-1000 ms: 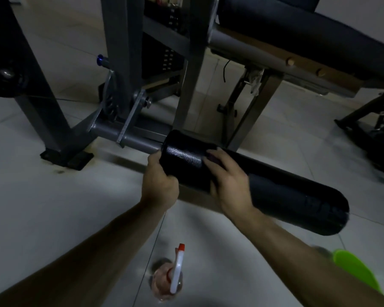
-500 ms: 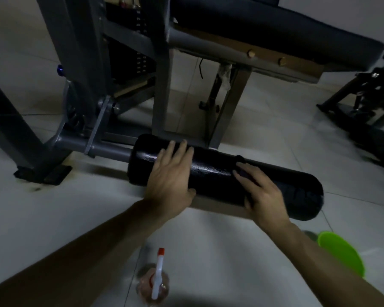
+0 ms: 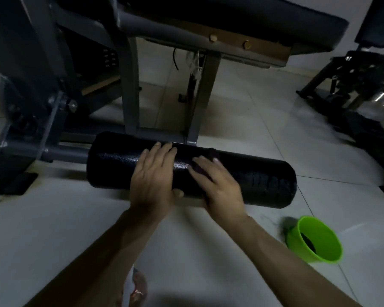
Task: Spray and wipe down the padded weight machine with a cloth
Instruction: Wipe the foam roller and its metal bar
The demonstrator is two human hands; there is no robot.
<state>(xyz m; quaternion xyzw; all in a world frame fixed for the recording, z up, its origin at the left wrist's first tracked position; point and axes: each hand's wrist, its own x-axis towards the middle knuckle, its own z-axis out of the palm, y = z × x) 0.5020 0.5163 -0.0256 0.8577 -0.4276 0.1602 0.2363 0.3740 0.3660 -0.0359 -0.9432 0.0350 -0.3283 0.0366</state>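
Observation:
A black padded roller [image 3: 264,182] sticks out low from the grey machine frame [image 3: 129,89], just above the tiled floor. My left hand [image 3: 152,180] lies flat over its middle, fingers straight across the top and thumb under the near side. Right beside it, my right hand [image 3: 220,185] presses a dark cloth [image 3: 213,154] against the roller with spread fingers; only a corner of the cloth shows past the fingertips. A spray bottle [image 3: 134,291] stands on the floor at the bottom edge, between my forearms.
A green plastic bucket [image 3: 317,239] stands on the floor to the right of my right forearm. The machine's padded bench [image 3: 242,16] hangs over the roller, with its grey legs [image 3: 200,103] behind it. Another dark machine [image 3: 353,80] stands at the right.
My left hand has slid rightwards along the roller to its middle. My right hand with the cloth has come back left, so both hands now lie side by side.

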